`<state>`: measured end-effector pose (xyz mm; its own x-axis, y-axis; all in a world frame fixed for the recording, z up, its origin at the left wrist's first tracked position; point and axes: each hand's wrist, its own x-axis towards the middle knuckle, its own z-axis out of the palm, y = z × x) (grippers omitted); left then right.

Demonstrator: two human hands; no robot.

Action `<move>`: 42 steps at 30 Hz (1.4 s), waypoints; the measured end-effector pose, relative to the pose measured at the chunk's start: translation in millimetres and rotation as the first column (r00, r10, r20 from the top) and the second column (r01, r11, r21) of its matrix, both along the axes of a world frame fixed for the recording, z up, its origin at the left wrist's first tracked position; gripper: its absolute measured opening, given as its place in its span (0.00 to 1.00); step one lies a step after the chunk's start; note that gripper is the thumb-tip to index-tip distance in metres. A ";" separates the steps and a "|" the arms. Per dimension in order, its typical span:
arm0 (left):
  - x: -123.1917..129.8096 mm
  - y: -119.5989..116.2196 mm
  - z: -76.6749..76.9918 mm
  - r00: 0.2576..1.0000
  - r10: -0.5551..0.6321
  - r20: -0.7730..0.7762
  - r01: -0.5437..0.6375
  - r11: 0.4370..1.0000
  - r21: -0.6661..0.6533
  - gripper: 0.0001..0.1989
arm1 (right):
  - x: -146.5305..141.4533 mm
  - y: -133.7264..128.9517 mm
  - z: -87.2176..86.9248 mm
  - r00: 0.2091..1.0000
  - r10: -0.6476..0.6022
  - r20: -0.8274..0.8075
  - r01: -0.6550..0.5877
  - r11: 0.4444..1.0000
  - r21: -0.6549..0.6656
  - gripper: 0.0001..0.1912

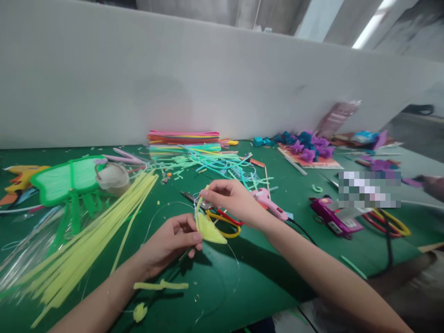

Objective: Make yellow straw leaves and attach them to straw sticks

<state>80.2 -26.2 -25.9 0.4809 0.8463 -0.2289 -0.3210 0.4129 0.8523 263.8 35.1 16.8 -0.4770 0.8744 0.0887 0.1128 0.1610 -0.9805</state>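
Note:
My left hand (182, 238) pinches a yellow fan-shaped pipe-cleaner piece (211, 230) by its left edge, above the green table. My right hand (233, 200) is closed with thumb and finger on the upper end of a yellow pipe cleaner (200, 202) that runs up from this piece. Behind and beneath the hands lie scissors with red and yellow handles (225, 223), partly covered. A thin clear thread (238, 263) curves down from the piece's right tip. In front lie a short yellow pipe-cleaner strip (161, 286) and a small yellow tuft (140, 312).
Long yellow pipe cleaners (93, 240) lie left, near a green jellyfish-like shape (71, 178) and a yellow glue gun (26, 175). Colourful pipe-cleaner bundles (183, 138) sit behind. At right are a pink glue gun (268, 203), a magenta tool (335, 219) and another person's hand (434, 187).

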 end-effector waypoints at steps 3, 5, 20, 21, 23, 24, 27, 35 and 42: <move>0.3 -0.4 -0.6 1.000 -0.014 -0.004 0.014 1.000 0.005 0.11 | 2.7 -4.6 -0.2 0.998 -0.053 0.030 0.052 0.998 0.018 0.15; 1.0 -0.8 -0.2 1.000 -0.014 -0.017 0.014 1.000 -0.002 0.12 | 3.4 -6.6 -0.1 0.996 -0.070 0.053 0.068 0.997 0.037 0.15; 1.0 3.8 0.4 0.978 0.153 -0.139 -0.135 0.982 0.134 0.10 | -5.6 -50.5 15.8 0.936 -0.304 0.179 0.197 0.872 0.449 0.11; 1.2 4.7 0.2 0.972 0.188 -0.141 -0.167 0.974 0.152 0.10 | -6.7 -56.5 12.3 0.932 -0.312 0.183 0.180 0.840 0.512 0.09; 1.6 6.2 0.7 0.956 0.258 -0.142 -0.233 0.957 0.171 0.11 | -10.0 -66.4 1.5 0.926 -0.330 0.185 0.136 0.747 0.651 0.07; 1.7 6.8 1.1 0.949 0.284 -0.140 -0.259 0.951 0.171 0.11 | -12.0 -69.7 -5.0 0.914 -0.357 0.192 0.114 0.681 0.723 0.07; 0.9 8.5 1.1 0.935 0.333 -0.119 -0.312 0.936 0.165 0.11 | -19.3 -72.1 -24.4 0.847 -0.478 0.230 0.059 0.516 0.855 0.09; -5.2 13.8 -3.4 0.895 0.446 -0.001 -0.446 0.895 0.029 0.10 | -27.2 -59.1 -47.9 0.814 -0.505 0.288 -0.006 0.488 0.873 0.14; -15.0 21.6 13.1 0.924 0.382 0.024 -0.382 0.914 0.139 0.15 | -28.0 -47.8 -33.2 0.917 -0.347 0.197 0.038 0.569 0.821 0.18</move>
<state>65.2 -4.6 -12.9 0.1139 0.9887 -0.0978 -0.4272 0.1376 0.8936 235.8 -12.7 -16.4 -0.4391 0.5967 0.6717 0.4988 0.7837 -0.3701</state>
